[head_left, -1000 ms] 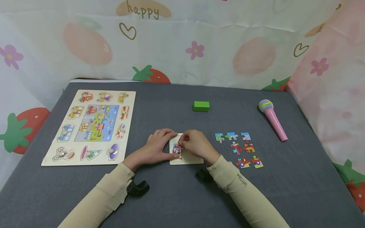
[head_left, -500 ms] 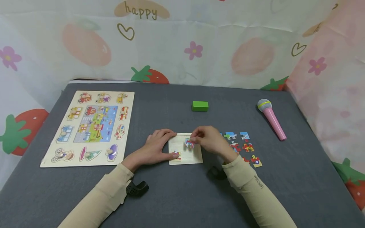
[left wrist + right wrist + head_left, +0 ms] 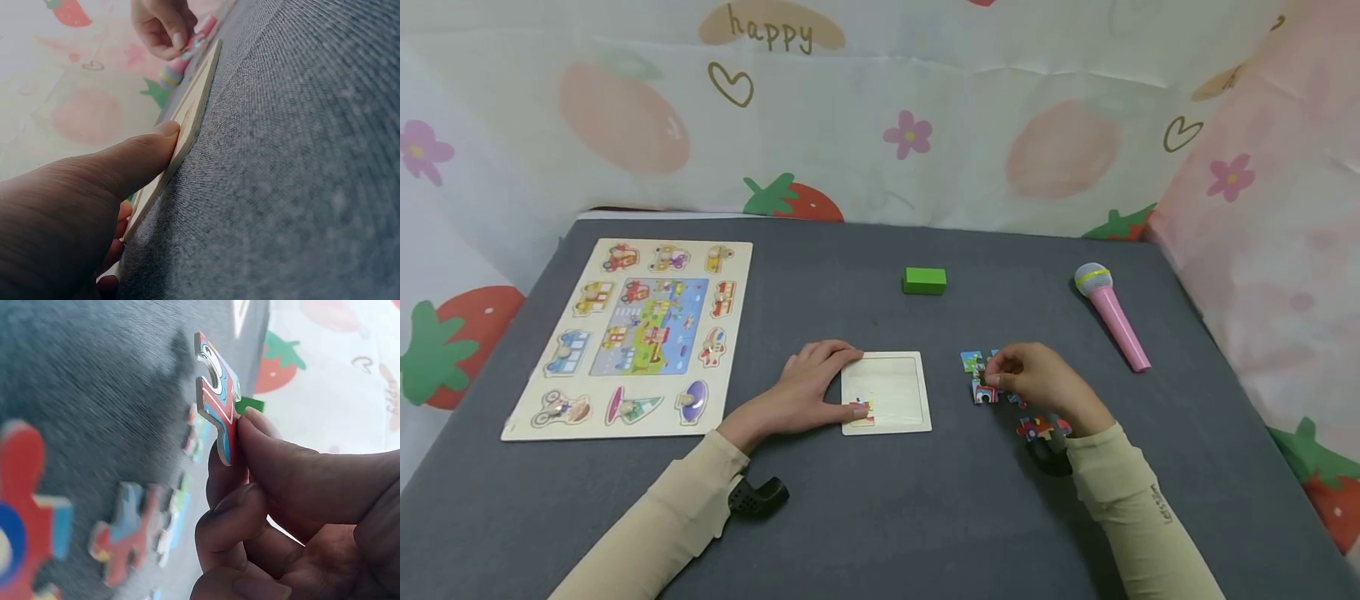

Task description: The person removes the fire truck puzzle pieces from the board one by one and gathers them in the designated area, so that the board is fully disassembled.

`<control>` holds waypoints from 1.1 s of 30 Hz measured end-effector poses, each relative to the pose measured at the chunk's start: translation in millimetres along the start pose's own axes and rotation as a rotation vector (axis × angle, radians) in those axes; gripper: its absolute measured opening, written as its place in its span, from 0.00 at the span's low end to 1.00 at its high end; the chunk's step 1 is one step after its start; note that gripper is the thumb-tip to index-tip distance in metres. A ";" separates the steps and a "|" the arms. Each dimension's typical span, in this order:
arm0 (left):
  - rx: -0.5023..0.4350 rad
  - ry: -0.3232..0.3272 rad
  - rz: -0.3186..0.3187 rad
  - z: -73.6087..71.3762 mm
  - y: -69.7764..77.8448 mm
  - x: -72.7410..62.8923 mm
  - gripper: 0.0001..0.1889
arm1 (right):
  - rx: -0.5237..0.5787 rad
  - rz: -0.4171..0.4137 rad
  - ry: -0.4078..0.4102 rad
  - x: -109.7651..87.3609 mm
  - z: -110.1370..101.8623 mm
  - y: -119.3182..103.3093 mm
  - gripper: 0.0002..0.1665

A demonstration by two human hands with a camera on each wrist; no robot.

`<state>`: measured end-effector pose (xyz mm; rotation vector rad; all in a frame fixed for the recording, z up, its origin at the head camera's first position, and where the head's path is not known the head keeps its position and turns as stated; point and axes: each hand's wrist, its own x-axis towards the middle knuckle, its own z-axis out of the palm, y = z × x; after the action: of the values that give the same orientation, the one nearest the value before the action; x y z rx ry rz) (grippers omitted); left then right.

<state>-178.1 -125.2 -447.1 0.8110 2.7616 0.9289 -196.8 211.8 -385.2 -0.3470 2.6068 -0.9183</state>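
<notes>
My left hand point(image 3: 808, 392) holds the left side of a small pale wooden puzzle tray point(image 3: 895, 392). Its thumb lies over the lower-left corner, where a colourful puzzle piece point(image 3: 869, 417) sits in the tray, partly covered. To the right, my right hand point(image 3: 1045, 383) pinches a red, white and blue puzzle piece point(image 3: 215, 412) between thumb and forefinger. That piece is tilted on edge in the right wrist view, above the table. Several loose puzzle pieces point(image 3: 1036, 427) lie beneath and around the right hand, some hidden by it.
A large wooden vehicle-and-toy puzzle board point(image 3: 737, 325) lies at the left. A green block point(image 3: 924, 281) is behind the tray. A pink microphone point(image 3: 1114, 317) rests at the right on the grey tablecloth point(image 3: 865, 517). A printed curtain point(image 3: 955, 83) hangs behind the table.
My right hand has lifted a puzzle piece out of the tray and carried it right, over the loose pieces. The left hand has stayed on the tray.
</notes>
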 end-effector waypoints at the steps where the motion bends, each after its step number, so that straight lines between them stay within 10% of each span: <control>1: 0.004 0.000 0.001 0.3 -0.4 0.1 0.39 | 0.005 0.001 -0.001 0.4 1.9 0.7 0.05; 33: 0.011 0.000 0.001 0.5 0.2 0.5 0.40 | -0.149 -0.016 0.191 -16.2 17.3 -7.9 0.15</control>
<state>-178.3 -124.5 -447.4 0.8142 2.7687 0.9144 -174.1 201.7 -388.7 -0.3331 2.8597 -0.7998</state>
